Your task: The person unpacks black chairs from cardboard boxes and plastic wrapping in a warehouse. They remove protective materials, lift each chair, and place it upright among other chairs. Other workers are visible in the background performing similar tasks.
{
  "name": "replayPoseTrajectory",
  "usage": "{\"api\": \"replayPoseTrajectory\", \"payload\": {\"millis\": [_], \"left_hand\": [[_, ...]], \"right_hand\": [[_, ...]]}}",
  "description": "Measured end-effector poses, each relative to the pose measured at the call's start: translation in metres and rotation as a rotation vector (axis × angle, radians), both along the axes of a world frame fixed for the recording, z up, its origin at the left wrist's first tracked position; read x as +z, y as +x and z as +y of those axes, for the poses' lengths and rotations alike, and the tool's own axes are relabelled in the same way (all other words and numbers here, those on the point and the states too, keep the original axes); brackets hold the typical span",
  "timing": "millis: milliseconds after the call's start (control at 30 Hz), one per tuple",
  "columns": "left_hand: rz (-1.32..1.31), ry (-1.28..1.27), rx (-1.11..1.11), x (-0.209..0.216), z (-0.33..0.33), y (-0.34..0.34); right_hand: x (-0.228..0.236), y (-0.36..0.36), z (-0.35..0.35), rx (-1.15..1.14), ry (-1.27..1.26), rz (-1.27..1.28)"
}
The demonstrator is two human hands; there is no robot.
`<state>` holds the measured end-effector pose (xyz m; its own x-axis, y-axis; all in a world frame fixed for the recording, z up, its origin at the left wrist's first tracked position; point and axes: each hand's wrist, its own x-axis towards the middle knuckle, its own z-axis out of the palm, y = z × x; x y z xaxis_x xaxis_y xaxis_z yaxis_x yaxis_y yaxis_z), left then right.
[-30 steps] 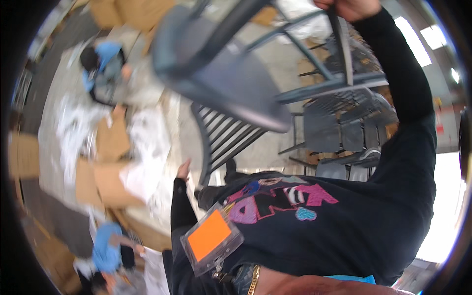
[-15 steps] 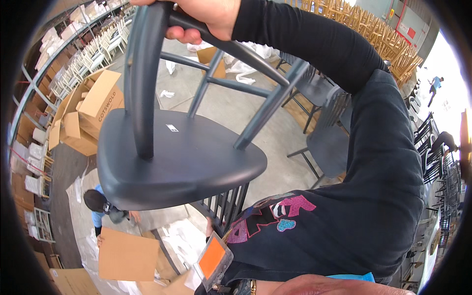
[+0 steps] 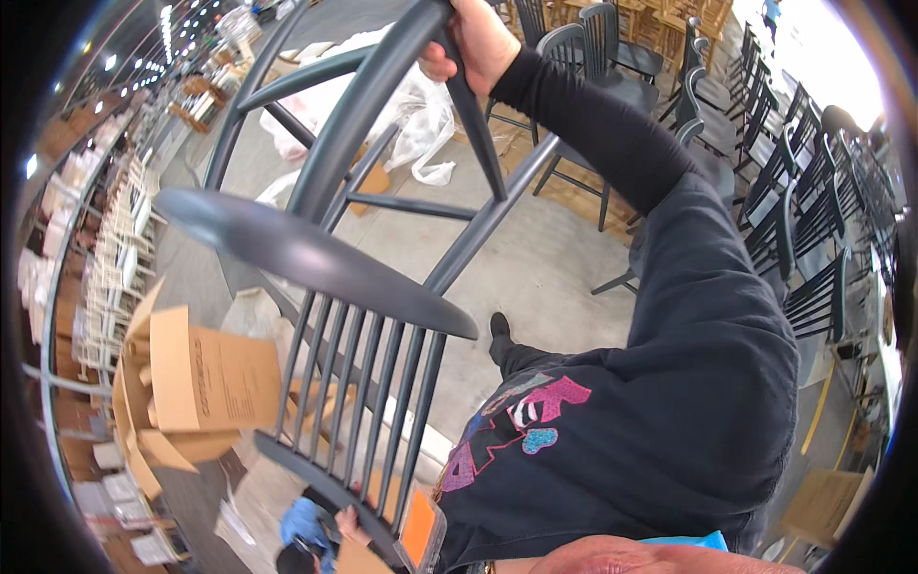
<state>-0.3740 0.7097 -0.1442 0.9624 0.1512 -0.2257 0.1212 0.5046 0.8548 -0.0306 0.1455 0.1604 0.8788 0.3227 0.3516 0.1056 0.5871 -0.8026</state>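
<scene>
A dark grey spindle-back chair (image 3: 325, 263) hangs upside down in front of me, legs up and backrest (image 3: 363, 383) pointing down. Its seat shows nearly edge-on. Up top, my right hand (image 3: 481, 46) is closed round the frame where a thick leg meets a rung. My left hand (image 3: 350, 526), low in the picture, appears to grip the backrest's top rail. The rail and slats hide part of that hand, and its forearm is not visible.
Rows of dark chairs (image 3: 813, 297) stand on the right. An opened cardboard box (image 3: 225, 378) sits at the left, with pale chairs (image 3: 120, 277) beyond. Plastic wrapping (image 3: 421, 115) lies on the floor ahead. A co-worker in blue (image 3: 308, 531) is low on the left.
The chair has tilted, turning its seat from its broad underside to nearly edge-on and bringing the backrest into fuller view. My right hand has shifted right and down in the picture. The view has turned.
</scene>
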Motion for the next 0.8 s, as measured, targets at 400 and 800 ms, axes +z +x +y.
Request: {"api": "replayPoseTrajectory", "payload": {"millis": [400,800], "left_hand": [[0.128,0.659,-0.023,0.187,0.047,0.413],[-0.192,0.846,-1.047,0.223,-0.158,0.845]], "right_hand": [[-0.295,0.151,-0.066,-0.941,0.585,0.795],[-0.491,0.066,-0.01,-1.235,1.041,1.04]]}}
